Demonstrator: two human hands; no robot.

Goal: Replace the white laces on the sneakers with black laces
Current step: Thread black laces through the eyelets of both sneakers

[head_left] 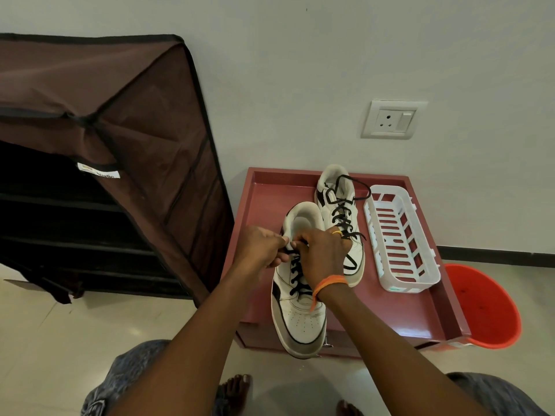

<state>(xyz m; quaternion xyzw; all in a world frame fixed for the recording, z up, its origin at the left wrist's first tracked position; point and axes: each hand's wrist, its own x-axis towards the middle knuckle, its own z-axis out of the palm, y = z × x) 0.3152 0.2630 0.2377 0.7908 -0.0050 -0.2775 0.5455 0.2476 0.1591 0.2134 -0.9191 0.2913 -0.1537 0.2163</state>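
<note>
Basket (402,244): white, slotted, on red table (399,313).
Bucket (486,307): orange, beside table.
Shoe rack (99,163): brown fabric cover, left.
Wall socket (393,119): above table.

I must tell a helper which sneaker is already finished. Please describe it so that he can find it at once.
Find the reddish-brown low table against the wall. Two white sneakers stand on it; take the far sneaker, beside the white plastic basket. No hands touch it, and its black lace ends lie loose.
</note>
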